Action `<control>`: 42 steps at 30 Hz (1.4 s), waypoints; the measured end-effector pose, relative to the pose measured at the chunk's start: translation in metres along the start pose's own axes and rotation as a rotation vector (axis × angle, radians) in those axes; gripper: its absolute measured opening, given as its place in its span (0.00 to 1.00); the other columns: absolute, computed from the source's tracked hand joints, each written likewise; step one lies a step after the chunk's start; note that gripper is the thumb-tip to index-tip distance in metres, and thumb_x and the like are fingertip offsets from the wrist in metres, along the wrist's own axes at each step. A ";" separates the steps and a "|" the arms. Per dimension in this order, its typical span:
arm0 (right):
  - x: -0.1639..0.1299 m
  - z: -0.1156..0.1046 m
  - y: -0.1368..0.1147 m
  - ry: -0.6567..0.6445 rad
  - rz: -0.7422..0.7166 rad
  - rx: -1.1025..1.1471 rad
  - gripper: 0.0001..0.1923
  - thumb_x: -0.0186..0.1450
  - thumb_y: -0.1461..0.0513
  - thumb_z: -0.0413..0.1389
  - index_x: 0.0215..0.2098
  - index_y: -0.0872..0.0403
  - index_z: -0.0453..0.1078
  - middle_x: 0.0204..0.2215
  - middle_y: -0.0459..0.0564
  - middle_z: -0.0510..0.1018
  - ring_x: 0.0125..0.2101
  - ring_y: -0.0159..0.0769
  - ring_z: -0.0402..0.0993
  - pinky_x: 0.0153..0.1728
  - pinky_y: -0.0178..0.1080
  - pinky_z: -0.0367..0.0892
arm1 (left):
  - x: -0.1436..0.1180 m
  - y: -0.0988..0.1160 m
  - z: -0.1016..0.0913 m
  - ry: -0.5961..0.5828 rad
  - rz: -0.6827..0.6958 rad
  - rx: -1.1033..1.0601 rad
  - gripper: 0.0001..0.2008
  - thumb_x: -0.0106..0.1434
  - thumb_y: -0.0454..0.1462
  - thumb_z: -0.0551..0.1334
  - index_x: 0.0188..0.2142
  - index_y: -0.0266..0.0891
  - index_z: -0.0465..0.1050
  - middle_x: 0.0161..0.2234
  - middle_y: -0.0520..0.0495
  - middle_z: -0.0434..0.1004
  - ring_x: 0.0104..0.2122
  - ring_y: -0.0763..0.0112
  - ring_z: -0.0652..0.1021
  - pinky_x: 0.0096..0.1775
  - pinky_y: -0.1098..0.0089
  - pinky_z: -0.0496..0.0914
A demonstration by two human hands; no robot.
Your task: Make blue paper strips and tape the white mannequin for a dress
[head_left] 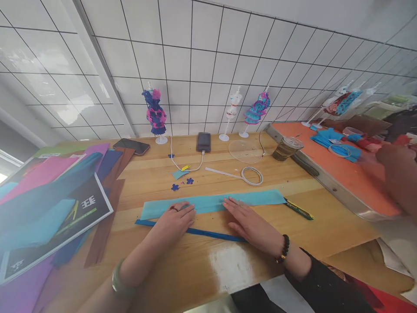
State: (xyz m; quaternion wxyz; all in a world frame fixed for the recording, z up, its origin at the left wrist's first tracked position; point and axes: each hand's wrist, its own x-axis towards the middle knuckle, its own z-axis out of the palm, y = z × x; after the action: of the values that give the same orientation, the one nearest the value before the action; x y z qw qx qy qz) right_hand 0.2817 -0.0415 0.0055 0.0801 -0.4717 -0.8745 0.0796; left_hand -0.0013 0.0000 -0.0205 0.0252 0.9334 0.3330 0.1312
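A long light-blue strip of thin paper or cloth (208, 203) lies across the wooden table in front of me. My left hand (177, 217) rests flat on its left half, fingers stretched out, a ring on one finger. On the strip's lower edge, right of the middle, my right hand (246, 219) lies with fingers extended. A narrow dark-blue strip (211, 234) runs beneath both hands, nearer to me, partly covered by them. The cutter knife (299, 208) lies at the right end of the light-blue strip, its tip touching or just under it.
Coloured sheets (48, 187) and a dark booklet (87, 217) are piled left. Behind the strip lie a tape roll (252, 175), blue paper flowers (175, 187) and a power bank (203, 142). Small dressed mannequins (156, 113) line the wall. Another person's hand (399, 171) is over the orange table (368, 191).
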 end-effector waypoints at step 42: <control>-0.130 0.004 0.147 0.256 0.590 -0.405 0.19 0.64 0.60 0.41 0.47 0.58 0.67 0.45 0.57 0.74 0.45 0.45 0.71 0.47 0.47 0.67 | 0.001 0.000 0.001 -0.010 -0.043 0.127 0.23 0.63 0.47 0.50 0.53 0.38 0.65 0.56 0.42 0.62 0.57 0.57 0.61 0.54 0.57 0.58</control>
State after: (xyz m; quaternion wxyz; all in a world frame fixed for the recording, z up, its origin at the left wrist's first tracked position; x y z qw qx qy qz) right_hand 0.4706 -0.0709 -0.0382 0.0675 -0.7158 -0.6819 -0.1349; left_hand -0.0004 0.0006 -0.0209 -0.0298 0.9265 0.3603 0.1047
